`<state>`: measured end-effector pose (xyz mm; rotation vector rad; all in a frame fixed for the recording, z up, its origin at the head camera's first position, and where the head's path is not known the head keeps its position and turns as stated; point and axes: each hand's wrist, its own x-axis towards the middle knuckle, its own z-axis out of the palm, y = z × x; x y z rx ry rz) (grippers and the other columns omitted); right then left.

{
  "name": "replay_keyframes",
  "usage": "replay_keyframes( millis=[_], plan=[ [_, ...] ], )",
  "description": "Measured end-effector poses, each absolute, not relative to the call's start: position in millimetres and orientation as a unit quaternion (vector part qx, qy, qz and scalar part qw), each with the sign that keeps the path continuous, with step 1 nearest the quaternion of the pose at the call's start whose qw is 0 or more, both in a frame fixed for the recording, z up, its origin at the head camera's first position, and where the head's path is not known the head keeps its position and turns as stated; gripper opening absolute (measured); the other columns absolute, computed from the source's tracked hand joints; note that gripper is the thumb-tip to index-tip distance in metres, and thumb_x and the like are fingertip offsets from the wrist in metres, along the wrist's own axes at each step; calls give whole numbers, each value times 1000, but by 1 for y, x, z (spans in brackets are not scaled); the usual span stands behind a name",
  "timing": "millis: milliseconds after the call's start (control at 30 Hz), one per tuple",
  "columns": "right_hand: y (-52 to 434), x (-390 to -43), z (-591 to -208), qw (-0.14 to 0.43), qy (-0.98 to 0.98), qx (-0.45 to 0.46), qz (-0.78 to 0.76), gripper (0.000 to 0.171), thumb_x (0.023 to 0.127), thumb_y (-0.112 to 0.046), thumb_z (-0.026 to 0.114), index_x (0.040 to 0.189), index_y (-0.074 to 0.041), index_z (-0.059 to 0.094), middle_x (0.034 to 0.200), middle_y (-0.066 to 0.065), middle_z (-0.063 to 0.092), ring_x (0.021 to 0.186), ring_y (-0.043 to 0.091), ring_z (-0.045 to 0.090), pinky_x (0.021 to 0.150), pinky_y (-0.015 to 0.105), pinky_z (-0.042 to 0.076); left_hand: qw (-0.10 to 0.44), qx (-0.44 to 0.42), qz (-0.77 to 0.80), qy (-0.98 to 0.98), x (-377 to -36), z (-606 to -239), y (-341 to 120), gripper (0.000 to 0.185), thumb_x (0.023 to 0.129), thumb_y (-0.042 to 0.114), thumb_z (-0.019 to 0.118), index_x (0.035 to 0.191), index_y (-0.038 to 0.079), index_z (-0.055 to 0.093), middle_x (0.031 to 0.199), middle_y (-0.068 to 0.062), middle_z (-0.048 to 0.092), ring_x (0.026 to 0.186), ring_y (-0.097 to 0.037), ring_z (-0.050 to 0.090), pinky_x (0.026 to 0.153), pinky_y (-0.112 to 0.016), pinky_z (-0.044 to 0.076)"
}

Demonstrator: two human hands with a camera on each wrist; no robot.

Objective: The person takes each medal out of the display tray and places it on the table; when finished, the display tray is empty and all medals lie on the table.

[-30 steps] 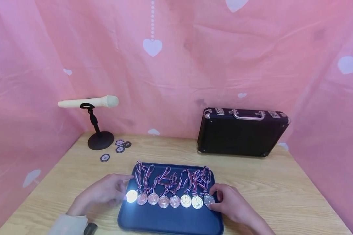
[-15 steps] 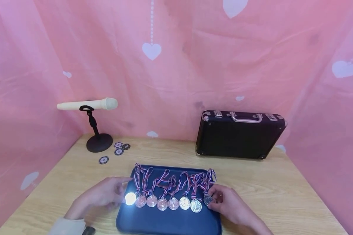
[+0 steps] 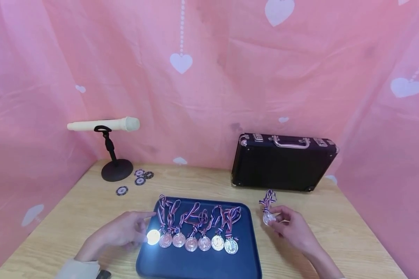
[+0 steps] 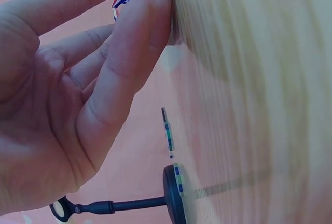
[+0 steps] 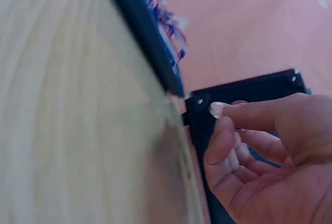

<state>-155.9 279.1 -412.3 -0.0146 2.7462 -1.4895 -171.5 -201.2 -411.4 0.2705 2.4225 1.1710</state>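
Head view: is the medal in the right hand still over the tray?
No. The right hand holds the medal above the bare table, to the right of the tray, clear of its edge.

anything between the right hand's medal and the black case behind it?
Nothing visible. The right hand holds the medal just right of the blue tray, and only bare table shows between it and the black case. The other medals lie on the tray, off to the side.
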Motion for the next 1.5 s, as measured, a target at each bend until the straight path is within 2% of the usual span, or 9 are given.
replay_keyframes(
  millis=[133,200,567,767,900,1167,1333,1500],
  plan=[
    [286,-156,-421,71,873,-34,-481,32,94,0,73,122,9,64,79,8,65,63,14,61,54,27,55,219,97,423,874,-171,-412,-200,75,86,-5,77,156,6,51,85,-10,61,63,-23,61,53,-34,55],
    [288,-154,-422,84,872,-46,-481,31,94,-1,73,121,9,63,76,8,64,61,15,60,53,28,55,220,102,425,872,-171,-412,-200,75,86,-5,76,156,5,50,85,-10,60,63,-23,61,53,-34,56],
    [292,-148,-416,83,894,-59,-436,22,87,-7,81,105,2,70,72,6,63,56,18,63,50,32,58,224,111,412,876,-172,-409,-201,74,88,-4,76,157,5,49,87,-9,60,61,-23,61,51,-33,53],
    [280,-147,-412,51,937,-16,-345,29,80,-22,91,96,-10,71,71,2,58,60,16,58,54,28,48,223,131,417,871,-172,-408,-202,76,88,-3,75,158,3,47,86,-9,60,59,-23,61,48,-31,51],
    [272,-146,-410,42,956,-3,-291,27,79,-23,91,93,-15,70,74,1,59,68,16,55,60,29,44,223,133,417,871,-171,-408,-203,77,87,-4,75,158,3,47,86,-9,60,60,-22,61,47,-29,50],
    [273,-146,-406,50,966,-15,-254,25,80,-23,91,92,-16,71,76,0,62,72,17,54,63,31,44,224,136,410,874,-170,-407,-203,76,88,-3,76,158,2,46,86,-9,62,60,-22,61,47,-30,52],
    [271,-145,-394,42,962,-5,-271,27,84,-26,88,102,-13,73,76,1,63,68,17,55,60,30,44,220,144,406,875,-170,-405,-202,78,87,-3,77,158,1,45,84,-8,61,58,-22,60,47,-31,51],
    [249,-137,-383,41,937,-39,-344,30,86,-22,87,109,-7,74,78,1,64,63,16,59,52,28,51,231,138,406,874,-169,-405,-202,83,84,-6,77,160,3,44,86,-8,61,59,-21,60,48,-30,50]
  ],
)
